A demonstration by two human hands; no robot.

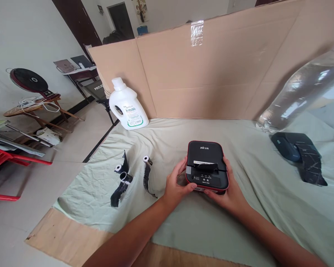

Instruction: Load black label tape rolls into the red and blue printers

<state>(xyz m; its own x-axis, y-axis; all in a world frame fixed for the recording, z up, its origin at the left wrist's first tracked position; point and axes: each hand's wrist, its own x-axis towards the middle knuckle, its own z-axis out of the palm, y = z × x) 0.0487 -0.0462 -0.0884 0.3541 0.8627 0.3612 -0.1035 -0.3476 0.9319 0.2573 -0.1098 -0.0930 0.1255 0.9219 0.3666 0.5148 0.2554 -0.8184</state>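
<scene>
Both flanks of the black, red-trimmed printer (207, 152) sit within your grip: your left hand (176, 182) wraps its left side, your right hand (230, 191) its right, and both thumbs reach the front edge. The printer is at the middle of the cloth-covered tabletop (64, 233); whether it rests on the pale green cloth (208, 226) or is slightly raised, you cannot tell from this angle. To hold it well, keep your pressure even on both sides, the body level, and your thumbs off the front panel and the dark strip (207, 167) lying across the slot.

As for writing, the printer's lid carries a small white logo, too fine to read surely, and a white warning label with a yellow mark. You can make out "衣物" on the white detergent bottle (126, 105), and "PROJE", cut off, on the folding chair (98, 87).
</scene>
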